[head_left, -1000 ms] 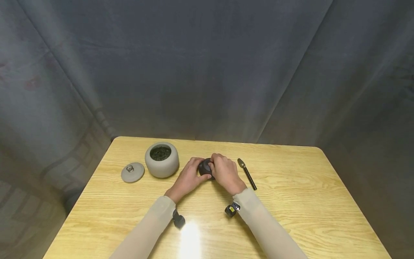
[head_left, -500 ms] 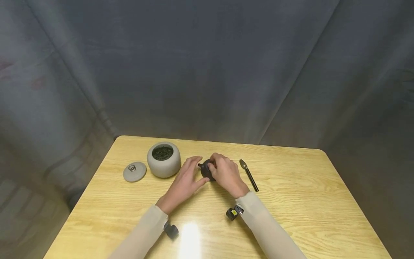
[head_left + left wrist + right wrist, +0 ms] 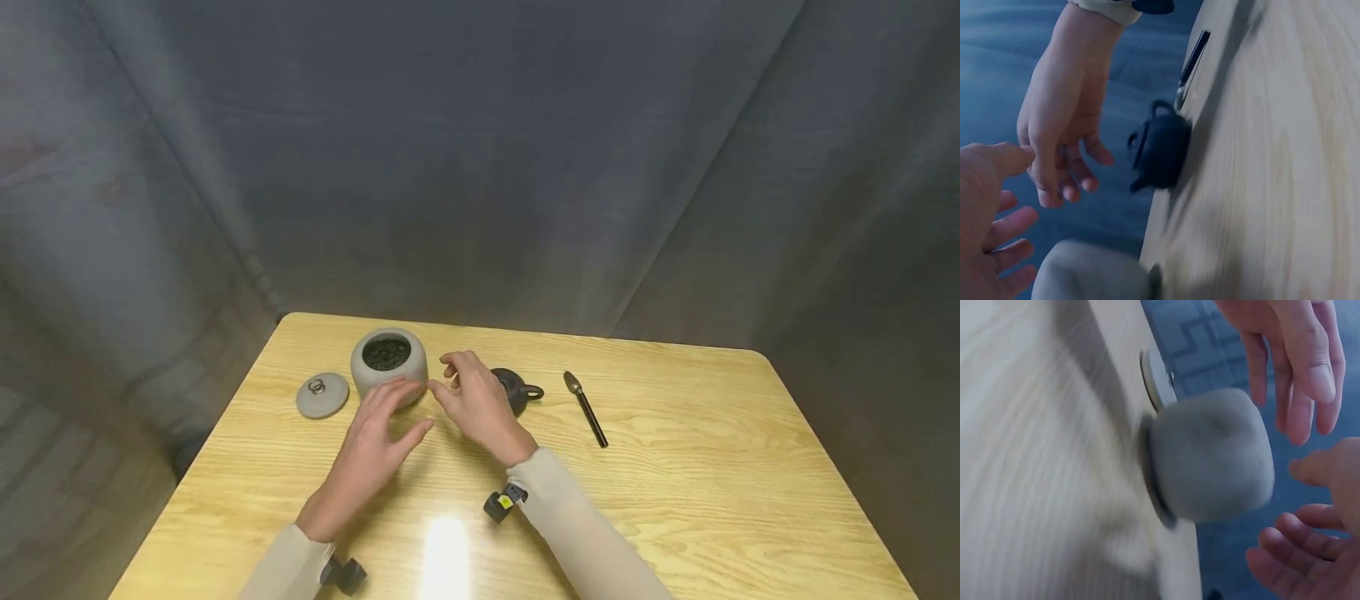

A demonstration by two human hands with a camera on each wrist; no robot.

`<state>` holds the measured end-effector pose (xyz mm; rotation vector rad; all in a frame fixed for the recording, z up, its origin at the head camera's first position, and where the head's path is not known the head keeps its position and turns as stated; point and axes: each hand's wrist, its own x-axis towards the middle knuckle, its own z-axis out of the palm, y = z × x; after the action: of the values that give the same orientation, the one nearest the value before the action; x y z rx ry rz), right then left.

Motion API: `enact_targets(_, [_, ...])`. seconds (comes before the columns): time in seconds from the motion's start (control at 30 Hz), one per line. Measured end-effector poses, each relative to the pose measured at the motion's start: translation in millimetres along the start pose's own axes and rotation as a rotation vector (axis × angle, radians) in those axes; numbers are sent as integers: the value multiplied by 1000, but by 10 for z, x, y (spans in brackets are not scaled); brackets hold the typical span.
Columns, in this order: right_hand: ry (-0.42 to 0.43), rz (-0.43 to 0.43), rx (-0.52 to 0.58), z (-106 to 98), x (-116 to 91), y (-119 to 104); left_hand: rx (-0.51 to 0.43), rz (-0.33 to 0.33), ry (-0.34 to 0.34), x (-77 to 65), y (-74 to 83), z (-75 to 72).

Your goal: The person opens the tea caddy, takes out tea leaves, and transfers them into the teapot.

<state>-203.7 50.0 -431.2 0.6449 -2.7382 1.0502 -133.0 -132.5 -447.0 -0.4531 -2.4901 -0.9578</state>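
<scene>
My left hand (image 3: 363,454) is in the air just in front of a grey round jar (image 3: 363,377), fingers spread and holding nothing. Dark, leafy bits (image 3: 386,353) fill the jar. Between the jar and a small black teapot (image 3: 513,390) hovers my right hand (image 3: 483,408), its fingers loosely bent and apart from both. It partly hides the teapot in the head view. In the left wrist view the teapot (image 3: 1163,150) stands with its lid on, spout and handle showing. The right wrist view has the jar (image 3: 1213,456) close to both hands.
A flat grey lid (image 3: 322,397) with a ring-shaped knob lies left of the jar. Right of the teapot lies a spoon (image 3: 587,412) with a black handle. The wooden table (image 3: 675,483) ends at a grey curtain (image 3: 480,167).
My right hand has let go of the teapot and moved left. My left hand has drawn away from the teapot, leftward to the front of the jar. The view has shifted slightly.
</scene>
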Motion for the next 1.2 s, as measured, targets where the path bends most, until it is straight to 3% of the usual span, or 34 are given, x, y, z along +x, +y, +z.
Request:
enact_targets(0.2, [-25,14,124,191,79,-106,53,-57,124,-103,-163,-289])
enact_targets(0.33, [-25,50,168,276,159,-175,67,-100,159,-140,-306,-481])
enact_targets(0.53, [-14,93,163,404,286,-266,93,-231,74,-129,-525,-683])
enact_targets(0.7, [16,98,131,522,313,-266,120,-331,-21,-84,-698,-761])
enact_targets(1.0, [25,96,88,541,313,-257,166,-355,-63,11,-962,-726])
enact_targets(1.2, [14,108,84,538,316,-270,179,-416,-95,36,-1095,-668])
